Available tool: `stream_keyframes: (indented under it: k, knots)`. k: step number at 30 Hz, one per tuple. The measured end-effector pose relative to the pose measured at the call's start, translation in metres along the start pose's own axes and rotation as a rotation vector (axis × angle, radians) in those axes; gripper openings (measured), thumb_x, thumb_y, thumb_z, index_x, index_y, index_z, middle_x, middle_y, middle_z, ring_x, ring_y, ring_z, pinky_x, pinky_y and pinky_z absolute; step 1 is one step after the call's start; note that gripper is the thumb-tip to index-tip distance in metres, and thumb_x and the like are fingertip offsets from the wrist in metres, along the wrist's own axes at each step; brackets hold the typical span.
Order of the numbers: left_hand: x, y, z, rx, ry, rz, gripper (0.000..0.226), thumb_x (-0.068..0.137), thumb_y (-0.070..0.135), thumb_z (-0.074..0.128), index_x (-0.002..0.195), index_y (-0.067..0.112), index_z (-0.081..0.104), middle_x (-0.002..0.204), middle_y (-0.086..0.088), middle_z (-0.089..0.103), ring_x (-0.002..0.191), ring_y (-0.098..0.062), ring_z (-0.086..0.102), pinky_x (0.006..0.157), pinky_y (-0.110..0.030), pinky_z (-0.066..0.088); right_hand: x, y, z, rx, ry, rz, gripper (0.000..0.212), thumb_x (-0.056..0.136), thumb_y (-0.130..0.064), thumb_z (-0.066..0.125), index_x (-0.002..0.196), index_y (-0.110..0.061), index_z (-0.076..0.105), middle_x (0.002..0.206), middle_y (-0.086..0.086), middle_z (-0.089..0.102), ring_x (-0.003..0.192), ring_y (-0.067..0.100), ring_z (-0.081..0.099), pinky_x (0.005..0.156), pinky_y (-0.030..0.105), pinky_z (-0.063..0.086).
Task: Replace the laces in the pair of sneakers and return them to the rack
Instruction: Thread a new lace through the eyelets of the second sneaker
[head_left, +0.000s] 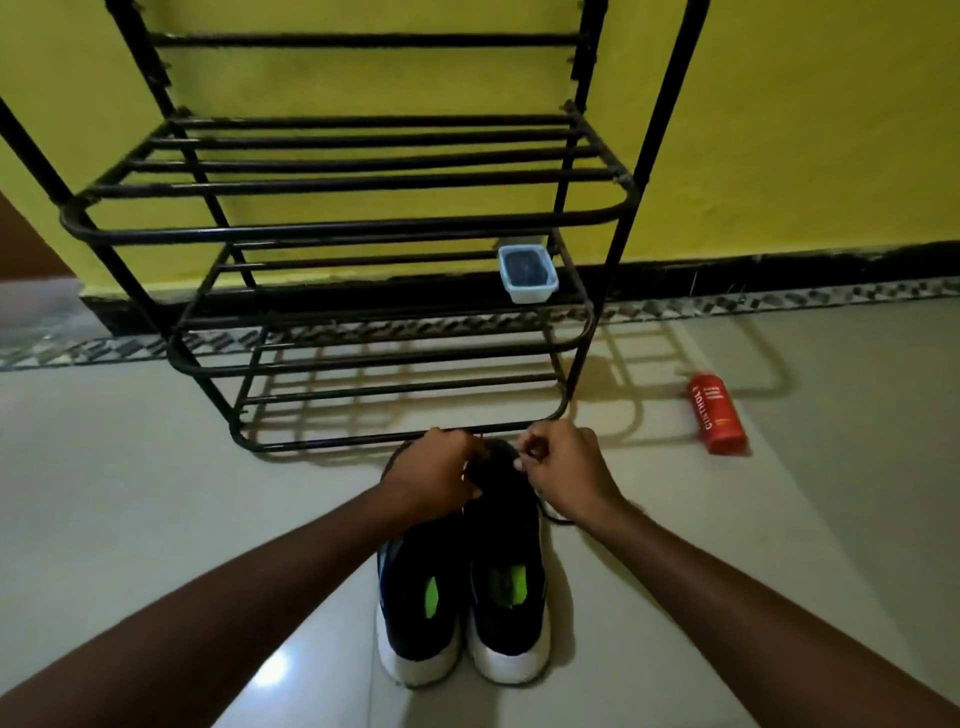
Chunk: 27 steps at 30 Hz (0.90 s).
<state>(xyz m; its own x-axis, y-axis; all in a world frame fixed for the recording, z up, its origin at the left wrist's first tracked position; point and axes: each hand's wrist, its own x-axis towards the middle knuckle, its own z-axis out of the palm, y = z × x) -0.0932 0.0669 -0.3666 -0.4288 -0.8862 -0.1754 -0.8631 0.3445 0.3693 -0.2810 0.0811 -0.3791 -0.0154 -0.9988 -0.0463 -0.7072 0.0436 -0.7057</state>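
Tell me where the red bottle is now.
In the head view the red bottle lies on its side on the floor, to the right of the rack's bottom shelf, far right of the sneakers.

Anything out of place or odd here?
The red bottle lies on its side on the floor, right of the rack. A black lace loop trails onto the floor beside the right sneaker.

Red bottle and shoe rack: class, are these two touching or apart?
Apart. The head view shows the red bottle lying on the floor to the right of the shoe rack, with bare floor between them.
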Motion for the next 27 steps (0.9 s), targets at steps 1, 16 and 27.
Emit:
stream_keyframes:
  k: [1, 16, 27]
  knots:
    - [0.001, 0.0, 0.006, 0.019, -0.039, -0.027, 0.042, 0.081, 0.026, 0.08, 0.122, 0.025, 0.07, 0.115, -0.002, 0.072, 0.104, -0.022, 0.068, 0.086, -0.041, 0.058, 0.0, 0.006, 0.008, -0.024, -0.028, 0.02, 0.013, 0.082, -0.011, 0.076, 0.088, -0.023, 0.073, 0.085, 0.001, 0.072, 0.082, 0.014, 0.069, 0.075, 0.028, 0.057]
    - [0.002, 0.015, 0.035, 0.059, -0.038, -0.164, 0.038, 0.089, 0.02, 0.07, 0.126, 0.022, 0.063, 0.115, -0.009, 0.067, 0.103, -0.029, 0.068, 0.086, -0.046, 0.06, 0.005, 0.025, 0.016, -0.116, -0.071, 0.024, 0.021, 0.084, -0.001, 0.06, 0.093, -0.017, 0.069, 0.103, 0.015, 0.063, 0.092, 0.027, 0.068, 0.084, 0.041, 0.058]
    - [-0.005, 0.006, 0.007, -0.344, 0.281, -0.121, 0.016, 0.091, 0.014, 0.071, 0.097, 0.029, 0.073, 0.089, 0.009, 0.074, 0.084, -0.005, 0.07, 0.076, -0.032, 0.062, -0.004, -0.003, -0.018, 0.204, 0.199, -0.109, 0.013, 0.085, -0.007, 0.076, 0.093, -0.017, 0.078, 0.076, -0.01, 0.071, 0.069, -0.008, 0.064, 0.07, 0.004, 0.046]
